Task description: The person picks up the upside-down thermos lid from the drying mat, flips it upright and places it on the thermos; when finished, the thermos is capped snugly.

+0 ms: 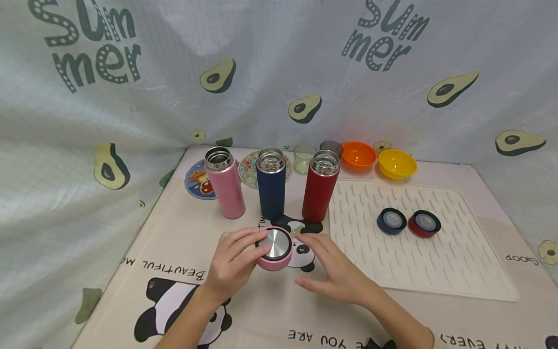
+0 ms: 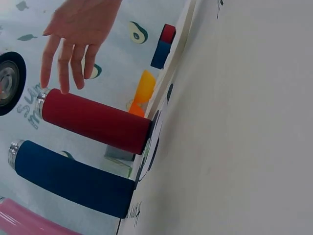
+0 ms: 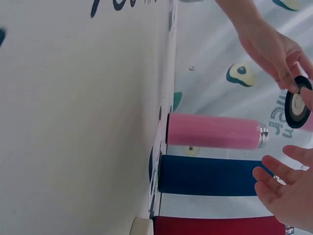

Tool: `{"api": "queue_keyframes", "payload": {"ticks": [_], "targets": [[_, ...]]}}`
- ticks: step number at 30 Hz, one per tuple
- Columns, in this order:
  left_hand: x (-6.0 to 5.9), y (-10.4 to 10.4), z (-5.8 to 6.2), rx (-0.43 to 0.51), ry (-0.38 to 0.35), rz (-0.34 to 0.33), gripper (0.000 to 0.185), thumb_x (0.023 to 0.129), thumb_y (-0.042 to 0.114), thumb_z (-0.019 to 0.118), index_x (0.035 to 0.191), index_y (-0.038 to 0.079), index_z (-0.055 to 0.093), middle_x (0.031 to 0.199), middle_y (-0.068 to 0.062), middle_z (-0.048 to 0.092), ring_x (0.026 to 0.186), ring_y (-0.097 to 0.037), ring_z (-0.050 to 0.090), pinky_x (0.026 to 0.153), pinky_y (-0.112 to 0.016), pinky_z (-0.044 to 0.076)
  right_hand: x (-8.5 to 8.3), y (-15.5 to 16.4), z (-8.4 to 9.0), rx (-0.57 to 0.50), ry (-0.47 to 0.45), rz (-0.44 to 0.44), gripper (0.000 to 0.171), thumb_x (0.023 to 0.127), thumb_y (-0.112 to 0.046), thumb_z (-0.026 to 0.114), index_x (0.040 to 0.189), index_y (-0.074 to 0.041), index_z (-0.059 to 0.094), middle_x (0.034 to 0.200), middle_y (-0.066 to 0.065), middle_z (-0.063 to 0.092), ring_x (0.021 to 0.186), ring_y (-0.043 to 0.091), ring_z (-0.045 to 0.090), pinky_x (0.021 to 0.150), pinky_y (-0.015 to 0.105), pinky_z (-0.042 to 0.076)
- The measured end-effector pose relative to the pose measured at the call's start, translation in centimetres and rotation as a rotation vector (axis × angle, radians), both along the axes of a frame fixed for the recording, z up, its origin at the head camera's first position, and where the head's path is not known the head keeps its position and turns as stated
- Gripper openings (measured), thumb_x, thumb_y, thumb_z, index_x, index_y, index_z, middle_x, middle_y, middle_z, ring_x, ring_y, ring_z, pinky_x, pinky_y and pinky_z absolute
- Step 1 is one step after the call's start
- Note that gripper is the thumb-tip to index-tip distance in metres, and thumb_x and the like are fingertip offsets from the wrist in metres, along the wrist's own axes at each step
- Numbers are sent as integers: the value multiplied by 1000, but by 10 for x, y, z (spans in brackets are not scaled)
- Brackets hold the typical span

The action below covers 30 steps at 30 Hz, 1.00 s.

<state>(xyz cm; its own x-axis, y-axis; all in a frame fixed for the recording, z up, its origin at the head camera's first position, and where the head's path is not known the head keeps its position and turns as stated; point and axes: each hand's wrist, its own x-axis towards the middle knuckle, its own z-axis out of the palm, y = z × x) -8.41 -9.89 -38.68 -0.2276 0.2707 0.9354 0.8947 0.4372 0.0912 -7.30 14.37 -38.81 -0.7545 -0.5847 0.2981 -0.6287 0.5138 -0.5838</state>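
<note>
The left hand [image 1: 231, 261] pinches a pink lid [image 1: 274, 249] by its rim, fingers curled round it, steel face up. The lid sits just above or on the surface [image 1: 270, 310]; I cannot tell which. It is in front of three open flasks standing in a row: pink flask [image 1: 225, 183], blue flask [image 1: 271, 183] and red flask [image 1: 320, 186]. The right hand [image 1: 335, 271] lies flat beside the lid, fingers straight and relaxed, holding nothing.

The likeliest slip, as I judge it, is the grip: only fingertips hold the rim, so the lid could tilt and drop, then roll on edge toward the flasks. The flasks are tall, narrow and close together, with the blue one just behind the lid. A careless lift or sweep of either hand could knock one over, and it might topple its neighbour. The lid also looks upside down, so it may need turning over, and a one-handed turn is where it would most easily escape. A blue lid [image 1: 391, 221] and red lid [image 1: 424, 223] rest well apart on the mat [image 1: 436, 271], out of harm's way.
</note>
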Motion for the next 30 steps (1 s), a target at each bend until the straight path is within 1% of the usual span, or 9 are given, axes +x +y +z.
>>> {"api": "queue_keyframes", "payload": {"ticks": [3,5,8,13,16,18,20,25,30], "targets": [[0,1,3,-29,117,13,13,91,16,57,90,13,69,98,-11,68,90,-26,60,68,-28,43,1,0,2,-27,-30,53,82,74,-45,72,141,-26,30,136,-5,40,122,11,35,93,41,42],[0,1,4,-50,145,12,14,91,16,57,90,14,70,97,-11,68,89,-25,60,67,-27,43,2,0,3,-46,-40,83,85,71,-48,73,141,-24,30,137,-6,38,123,13,34,93,41,42],[-1,3,5,-73,172,-13,14,91,15,57,90,14,72,96,-11,68,89,-25,61,67,-26,43,3,-1,6,-79,-40,109,89,69,-48,75,141,-23,29,137,-6,37,123,14,34,94,41,41],[-2,6,1,-114,179,-44,15,90,15,58,91,15,73,99,-11,68,93,-24,60,68,-25,43,5,-3,10,-118,-54,102,90,69,-40,78,142,-21,27,137,-4,37,122,14,35,93,40,42],[-1,7,-2,-132,162,-52,15,90,16,58,93,15,73,101,-10,68,95,-24,60,70,-25,43,4,-5,12,-134,-45,99,89,70,-32,79,142,-15,29,135,-1,39,121,16,37,94,39,42],[-1,8,-3,-137,154,-54,16,90,17,58,93,16,73,101,-10,68,95,-24,59,71,-25,43,4,-6,14,-145,-37,99,87,71,-29,79,141,-12,30,134,1,40,120,16,39,94,38,42],[0,10,-4,-138,152,-57,15,89,18,59,93,16,74,101,-9,68,95,-24,59,71,-25,43,3,-7,15,-153,-27,98,85,72,-31,78,140,-11,31,133,2,42,119,16,40,93,38,43],[0,13,-5,-140,167,-58,15,89,19,60,93,16,74,101,-9,68,95,-24,59,72,-25,43,2,-11,18,-153,-11,82,81,74,-38,75,140,-14,34,131,1,44,117,16,41,91,35,45],[0,13,-4,-151,162,-24,17,90,20,58,94,17,74,102,-8,67,96,-24,58,72,-26,43,-3,-14,22,-148,-18,60,76,73,-38,76,137,-17,41,125,-3,50,112,11,44,87,32,47]]}}
